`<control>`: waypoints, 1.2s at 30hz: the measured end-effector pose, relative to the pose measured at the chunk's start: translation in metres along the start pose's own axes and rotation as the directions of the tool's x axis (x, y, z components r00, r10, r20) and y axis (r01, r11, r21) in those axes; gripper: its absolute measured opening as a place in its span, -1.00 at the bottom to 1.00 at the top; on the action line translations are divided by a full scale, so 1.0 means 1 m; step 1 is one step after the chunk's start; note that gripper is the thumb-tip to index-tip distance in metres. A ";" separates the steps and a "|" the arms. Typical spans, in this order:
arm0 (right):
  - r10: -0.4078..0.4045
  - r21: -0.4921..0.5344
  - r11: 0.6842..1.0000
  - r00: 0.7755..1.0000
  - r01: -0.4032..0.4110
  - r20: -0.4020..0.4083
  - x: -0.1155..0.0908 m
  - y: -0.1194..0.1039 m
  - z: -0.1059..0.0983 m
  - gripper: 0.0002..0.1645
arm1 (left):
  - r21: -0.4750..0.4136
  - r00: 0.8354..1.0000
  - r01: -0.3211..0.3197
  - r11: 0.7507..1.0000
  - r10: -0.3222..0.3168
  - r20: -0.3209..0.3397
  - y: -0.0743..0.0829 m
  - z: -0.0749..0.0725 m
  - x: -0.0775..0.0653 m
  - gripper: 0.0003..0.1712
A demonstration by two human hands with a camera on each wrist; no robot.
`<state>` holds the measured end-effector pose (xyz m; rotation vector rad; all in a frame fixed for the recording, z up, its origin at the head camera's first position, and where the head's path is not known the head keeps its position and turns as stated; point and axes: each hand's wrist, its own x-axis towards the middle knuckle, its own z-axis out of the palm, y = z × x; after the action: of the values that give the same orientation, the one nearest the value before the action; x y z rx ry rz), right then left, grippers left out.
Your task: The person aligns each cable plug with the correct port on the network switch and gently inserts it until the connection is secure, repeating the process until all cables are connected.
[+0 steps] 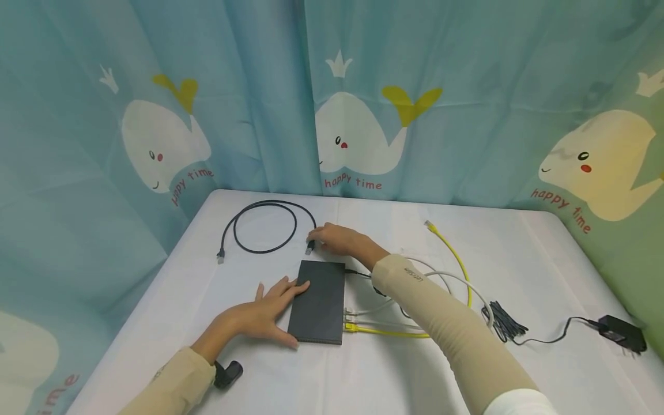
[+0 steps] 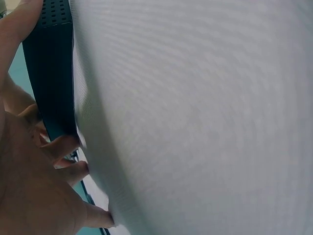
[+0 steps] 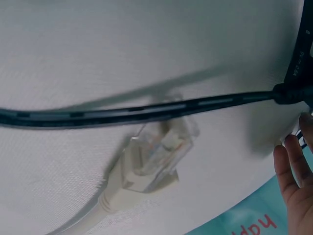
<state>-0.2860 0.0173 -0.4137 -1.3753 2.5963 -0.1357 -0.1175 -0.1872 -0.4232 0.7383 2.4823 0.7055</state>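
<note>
A flat black box [image 1: 317, 302], which looks like a network switch or router, lies mid-table with cables in its right side. My left hand [image 1: 261, 314] rests against its left side, fingers spread onto the top and thumb by the near corner. In the left wrist view the box's vented side [image 2: 54, 12] shows beside the thumb. Beyond the box, my right hand [image 1: 336, 239] pinches one end of a black network cable [image 1: 264, 252]; its clear plug [image 1: 309, 250] points toward me. The cable's other plug [image 1: 221, 257] lies at the left. The right wrist view shows the right hand's fingers [image 3: 291, 164] at the edge.
A yellow network cable [image 1: 456, 253] and a white cable [image 1: 474, 288] curve at the right. A bundled black power cord [image 1: 503, 323] leads to an adapter [image 1: 621, 333]. In the right wrist view a white cable's clear plug [image 3: 159, 154] lies below a black cord [image 3: 161, 111].
</note>
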 end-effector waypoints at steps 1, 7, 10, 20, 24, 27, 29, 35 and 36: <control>0.000 -0.011 1.000 1.000 0.000 0.004 0.000 0.000 0.000 -0.54 | 0.001 1.000 -0.001 1.000 0.001 -0.002 0.000 0.000 0.000 0.30; -0.007 -0.071 0.997 0.999 0.004 -0.033 -0.001 -0.001 0.003 -0.59 | 0.000 1.000 -0.005 1.000 0.005 -0.008 0.000 0.000 0.000 0.29; -0.032 -0.131 0.991 0.998 0.026 -0.049 -0.003 -0.001 0.006 -0.60 | -0.003 1.000 -0.009 1.000 0.009 -0.004 0.001 0.001 0.000 0.29; -0.145 -0.208 0.971 0.983 0.119 -0.114 -0.009 0.003 0.006 -0.75 | 0.004 1.000 -0.004 1.000 0.004 -0.001 0.002 -0.003 -0.001 0.29; -0.183 -0.236 0.960 0.976 0.152 -0.119 -0.013 0.005 0.007 -0.77 | 0.002 1.000 -0.005 1.000 0.005 -0.002 0.003 -0.004 0.000 0.29; -0.217 -0.272 0.946 0.968 0.176 -0.129 -0.015 0.007 0.010 -0.79 | 0.007 1.000 -0.001 1.000 0.001 0.001 0.003 -0.003 -0.001 0.29; -0.225 -0.277 0.944 0.963 0.177 -0.149 -0.016 0.008 0.012 -0.81 | 0.010 1.000 0.001 1.000 -0.001 0.003 0.003 -0.003 -0.001 0.29; -0.167 -0.228 0.966 0.965 0.120 -0.202 -0.020 0.010 0.010 -0.78 | 0.013 1.000 -0.005 1.000 0.005 -0.003 0.002 -0.002 0.000 0.30; -0.164 -0.213 0.970 0.964 0.119 -0.208 -0.020 0.009 0.009 -0.78 | 0.012 1.000 -0.006 1.000 0.007 -0.004 0.001 -0.002 0.000 0.30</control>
<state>-0.2808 0.0392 -0.4215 -1.7089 2.7541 -0.0564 -0.1184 -0.1867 -0.4207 0.7501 2.4909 0.6964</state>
